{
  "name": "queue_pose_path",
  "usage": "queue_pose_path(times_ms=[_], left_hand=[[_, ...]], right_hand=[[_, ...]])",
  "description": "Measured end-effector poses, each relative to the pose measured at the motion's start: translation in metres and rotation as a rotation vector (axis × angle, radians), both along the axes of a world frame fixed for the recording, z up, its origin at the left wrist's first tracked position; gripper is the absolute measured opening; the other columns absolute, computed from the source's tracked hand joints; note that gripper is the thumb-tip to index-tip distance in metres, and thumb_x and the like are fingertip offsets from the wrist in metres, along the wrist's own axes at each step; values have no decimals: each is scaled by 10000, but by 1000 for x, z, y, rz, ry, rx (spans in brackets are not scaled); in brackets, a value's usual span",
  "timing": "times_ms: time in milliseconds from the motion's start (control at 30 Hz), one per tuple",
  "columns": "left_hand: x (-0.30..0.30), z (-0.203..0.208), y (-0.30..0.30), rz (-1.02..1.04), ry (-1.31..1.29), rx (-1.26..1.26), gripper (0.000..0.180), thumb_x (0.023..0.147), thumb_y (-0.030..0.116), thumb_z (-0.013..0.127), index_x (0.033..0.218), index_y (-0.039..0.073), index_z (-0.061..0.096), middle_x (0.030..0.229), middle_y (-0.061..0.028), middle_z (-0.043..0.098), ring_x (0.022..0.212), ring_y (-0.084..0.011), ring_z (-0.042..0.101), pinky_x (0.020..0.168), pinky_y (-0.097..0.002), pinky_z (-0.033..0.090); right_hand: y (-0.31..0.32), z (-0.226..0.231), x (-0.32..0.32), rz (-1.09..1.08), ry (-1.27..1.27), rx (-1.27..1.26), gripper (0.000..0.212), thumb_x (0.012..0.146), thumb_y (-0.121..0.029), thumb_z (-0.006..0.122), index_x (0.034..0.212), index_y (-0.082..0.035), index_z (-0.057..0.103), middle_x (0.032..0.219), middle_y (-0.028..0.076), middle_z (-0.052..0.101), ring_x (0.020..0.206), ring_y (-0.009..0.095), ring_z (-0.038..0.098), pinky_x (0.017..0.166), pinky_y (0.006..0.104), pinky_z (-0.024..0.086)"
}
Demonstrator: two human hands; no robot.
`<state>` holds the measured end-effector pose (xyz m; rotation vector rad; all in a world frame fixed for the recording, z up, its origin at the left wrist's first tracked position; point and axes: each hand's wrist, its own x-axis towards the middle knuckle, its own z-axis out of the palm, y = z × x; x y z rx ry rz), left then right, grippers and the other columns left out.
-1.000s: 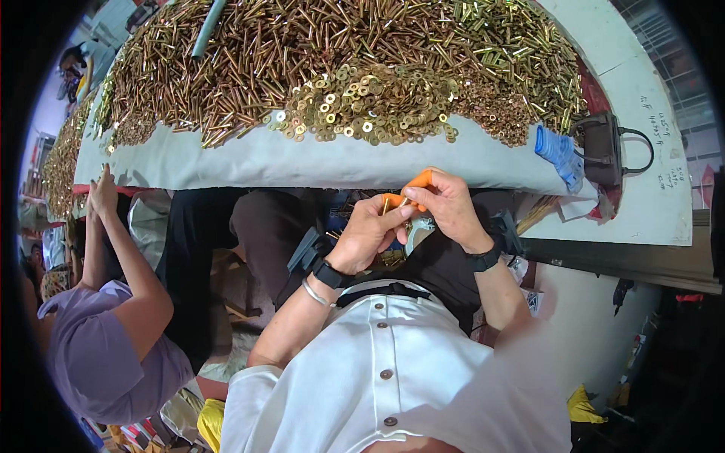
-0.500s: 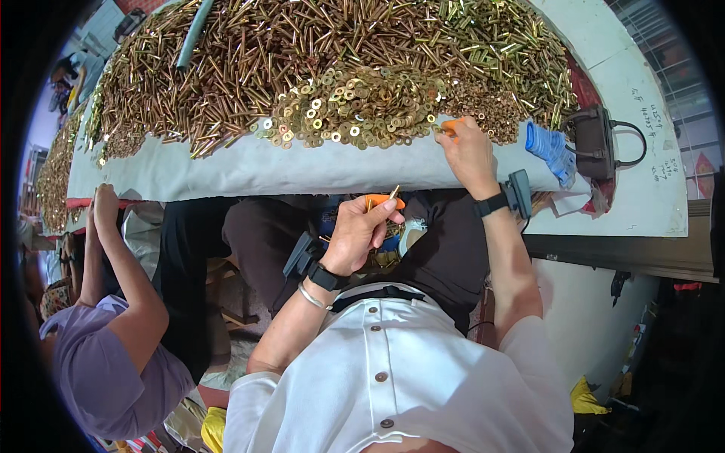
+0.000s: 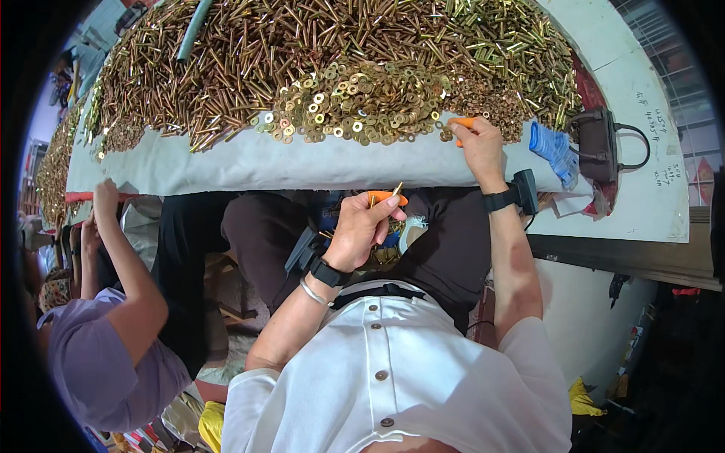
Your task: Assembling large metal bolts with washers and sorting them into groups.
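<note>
My left hand [image 3: 356, 230] is closed above my lap, pinching a thin gold-coloured metal rod [image 3: 396, 189] whose tip points up past the thumb. An orange finger cover [image 3: 387, 198] shows on that hand. Over the near edge of the table, my right hand [image 3: 482, 151] reaches to the heap of small nuts [image 3: 487, 102], its fingers bent together; anything between them is too small to make out. It too wears orange finger covers [image 3: 462, 122]. Just left of it lies a pile of flat gold washers [image 3: 362, 102].
A large heap of gold metal rods [image 3: 226, 60] covers the table behind, with a grey-green tube [image 3: 195, 30] on it. To the right are a blue glove [image 3: 555, 153] and a small dark handbag [image 3: 599, 143]. On the left a co-worker in a purple top [image 3: 109, 362] sits at the table edge.
My right hand has shifted slightly right along the heap's near edge. My left hand keeps the rod in nearly the same place. The co-worker's hands have moved apart.
</note>
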<state>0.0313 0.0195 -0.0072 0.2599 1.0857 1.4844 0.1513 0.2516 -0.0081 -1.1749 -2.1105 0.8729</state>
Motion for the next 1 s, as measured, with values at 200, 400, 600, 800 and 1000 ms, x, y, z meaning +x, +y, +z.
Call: queue_pose_path(times_ms=[200, 400, 600, 800, 1000], left_hand=[[0, 3, 3, 17, 0, 10, 206, 916, 160, 608, 965, -36, 651, 780, -74, 666, 440, -44, 380, 418, -183, 292], [3, 6, 5, 16, 0, 26, 191, 921, 154, 601, 954, -28, 647, 765, -71, 664, 435, -41, 386, 409, -184, 289], [3, 7, 4, 29, 15, 49, 171, 921, 149, 600, 940, -14, 647, 760, -64, 663, 429, -39, 390, 397, -187, 289], [2, 7, 3, -50, 169, 18, 180, 912, 148, 613, 936, -25, 656, 729, -50, 657, 420, -34, 402, 380, -188, 293], [4, 3, 1, -27, 107, 57, 185, 911, 143, 611, 928, -34, 663, 710, -43, 652, 418, -38, 396, 380, -190, 292]], right_hand=[[-28, 14, 0, -26, 186, -165, 170, 839, -130, 640, 875, 31, 682, 741, 53, 656, 607, 94, 575, 554, 238, 438], [-106, 31, -4, 232, 258, -279, 107, 844, -54, 631, 894, 32, 670, 782, 64, 647, 622, 106, 591, 589, 239, 470], [-114, 34, -2, 403, 253, -27, 99, 858, -20, 602, 907, 43, 662, 800, 79, 633, 687, 120, 606, 612, 238, 475], [-98, 30, 8, 353, 306, -875, 195, 848, -159, 671, 975, -11, 675, 862, 33, 665, 754, 76, 592, 648, 207, 446], [-40, 19, 11, 74, 38, -207, 212, 844, -164, 644, 981, -7, 684, 762, 44, 647, 633, 111, 586, 579, 244, 438]])
